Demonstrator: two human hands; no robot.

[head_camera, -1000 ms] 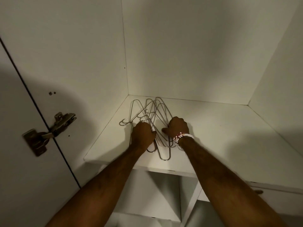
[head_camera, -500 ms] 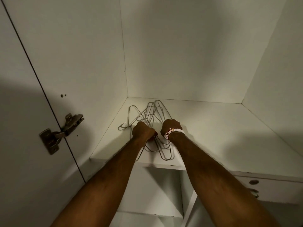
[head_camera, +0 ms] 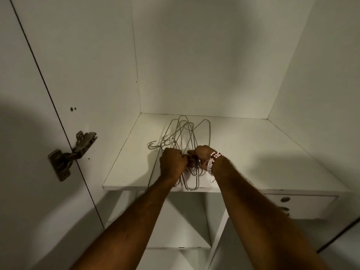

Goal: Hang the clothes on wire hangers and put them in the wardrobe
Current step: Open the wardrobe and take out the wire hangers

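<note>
1. Under the shelf [head_camera: 253, 152], toward its right end: a drawer knob [head_camera: 285, 199], untouched.
2. Just over the shelf's front edge: left hand [head_camera: 172, 165] curled round the near ends of the wire hangers [head_camera: 185, 133]. Right hand [head_camera: 201, 157], beaded bracelet [head_camera: 213, 161] at the wrist, pinching the same wires, probably to gather the loose pile into one bundle.
3. Across the shelf's left half, reaching toward its rear: hangers lying flat and overlapped, hooks toward the shelf's left edge. Likely snagged together, hence both hands. No clothes in view.
</note>
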